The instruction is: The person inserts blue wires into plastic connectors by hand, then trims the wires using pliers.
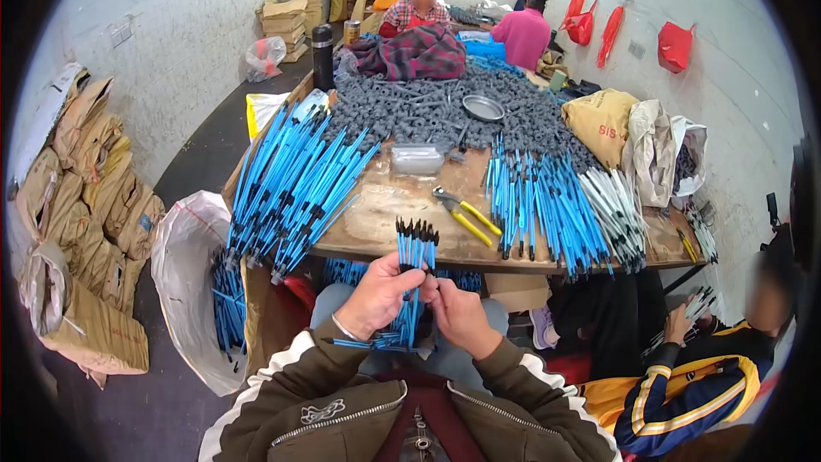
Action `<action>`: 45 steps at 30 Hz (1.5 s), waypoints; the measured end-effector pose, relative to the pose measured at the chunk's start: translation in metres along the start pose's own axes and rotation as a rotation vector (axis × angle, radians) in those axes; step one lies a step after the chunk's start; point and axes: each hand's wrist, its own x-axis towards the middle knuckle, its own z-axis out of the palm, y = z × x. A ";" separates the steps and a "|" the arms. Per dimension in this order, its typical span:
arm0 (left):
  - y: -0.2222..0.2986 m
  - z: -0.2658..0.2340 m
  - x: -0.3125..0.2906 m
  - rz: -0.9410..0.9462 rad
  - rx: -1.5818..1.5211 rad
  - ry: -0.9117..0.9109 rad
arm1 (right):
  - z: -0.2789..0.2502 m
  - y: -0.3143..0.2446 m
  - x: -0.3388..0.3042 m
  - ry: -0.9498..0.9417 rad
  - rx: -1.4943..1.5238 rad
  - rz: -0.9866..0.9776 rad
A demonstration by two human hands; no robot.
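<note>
Above my lap, in front of the table's near edge, I hold an upright bundle of thin blue rods with black tips. My left hand is wrapped round it, thumb across the front. My right hand is closed, its fingertips pinched at the bundle's right side; they hide what lies between them. A few more blue rods lie crosswise below my left wrist. On the table just beyond are yellow-handled pliers.
Piles of blue rods and white rods flank the table front. Behind lies a heap of small grey parts with a metal dish. A white sack stands left. One person sits close at right; two more sit beyond the heap.
</note>
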 end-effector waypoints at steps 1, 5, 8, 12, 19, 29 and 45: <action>-0.003 0.006 0.004 0.022 0.085 0.045 | -0.002 0.008 0.002 0.003 0.062 -0.040; -0.009 -0.006 0.011 0.135 0.520 0.141 | -0.018 -0.012 0.015 0.136 0.209 -0.118; 0.000 -0.026 0.055 0.227 0.412 0.161 | -0.056 0.017 0.053 0.349 0.211 0.100; -0.011 -0.033 0.050 0.182 0.283 0.161 | -0.077 -0.002 0.080 0.442 0.426 -0.054; -0.037 -0.028 0.001 0.307 0.846 0.184 | -0.029 -0.046 0.087 -0.047 0.078 -0.576; -0.047 -0.069 -0.003 -0.070 0.379 0.321 | -0.006 -0.020 0.112 0.179 0.103 -0.514; -0.008 -0.072 0.047 -0.167 0.148 0.381 | 0.033 0.126 0.311 -0.035 -0.838 -0.378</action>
